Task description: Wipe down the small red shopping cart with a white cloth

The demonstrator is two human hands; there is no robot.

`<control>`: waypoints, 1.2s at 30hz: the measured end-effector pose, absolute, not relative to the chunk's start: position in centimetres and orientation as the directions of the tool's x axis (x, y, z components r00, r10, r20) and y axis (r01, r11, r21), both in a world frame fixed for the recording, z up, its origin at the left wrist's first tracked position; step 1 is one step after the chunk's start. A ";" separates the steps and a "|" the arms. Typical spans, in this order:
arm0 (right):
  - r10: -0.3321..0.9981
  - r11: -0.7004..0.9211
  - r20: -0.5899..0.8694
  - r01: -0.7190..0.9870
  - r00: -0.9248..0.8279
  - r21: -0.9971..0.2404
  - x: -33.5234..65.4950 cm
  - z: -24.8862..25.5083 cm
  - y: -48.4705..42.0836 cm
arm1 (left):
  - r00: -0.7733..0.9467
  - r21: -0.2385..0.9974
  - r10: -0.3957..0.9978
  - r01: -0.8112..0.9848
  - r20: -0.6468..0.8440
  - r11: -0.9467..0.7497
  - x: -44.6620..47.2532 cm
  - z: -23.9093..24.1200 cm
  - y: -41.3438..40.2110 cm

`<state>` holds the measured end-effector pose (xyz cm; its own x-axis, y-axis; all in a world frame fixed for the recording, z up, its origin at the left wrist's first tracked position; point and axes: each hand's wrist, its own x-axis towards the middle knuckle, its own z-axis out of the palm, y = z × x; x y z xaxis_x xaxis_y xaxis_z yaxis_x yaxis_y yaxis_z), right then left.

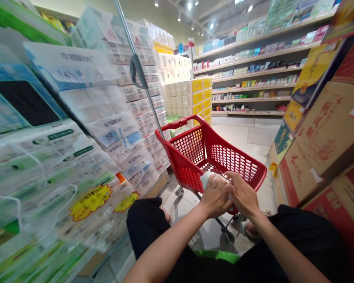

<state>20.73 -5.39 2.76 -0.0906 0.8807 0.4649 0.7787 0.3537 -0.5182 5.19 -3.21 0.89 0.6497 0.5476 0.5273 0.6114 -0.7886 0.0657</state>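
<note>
My left hand is closed around a crumpled white cloth, or perhaps a wad of tissue. Part of it bulges out past my fingers on the left. My right hand presses against the left one, its bent fingers at the right end of the white cloth; its fingertips are partly hidden. Just beyond both hands stands a red plastic shopping cart with a perforated basket. A metal pole with a grey loop handle rises at its left rear corner.
Stacked tissue packs fill the left side, with a dark-screened phone and a white cable on them. Cardboard boxes are piled at the right. Shelves of goods line the back. My knees flank a green seat edge.
</note>
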 end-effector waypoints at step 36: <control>0.887 0.437 0.454 0.473 -0.085 -0.765 20.0 8.0 -0.5 | 0.027 0.501 0.748 0.726 0.663 -0.471 -6.0 7.7 -1.0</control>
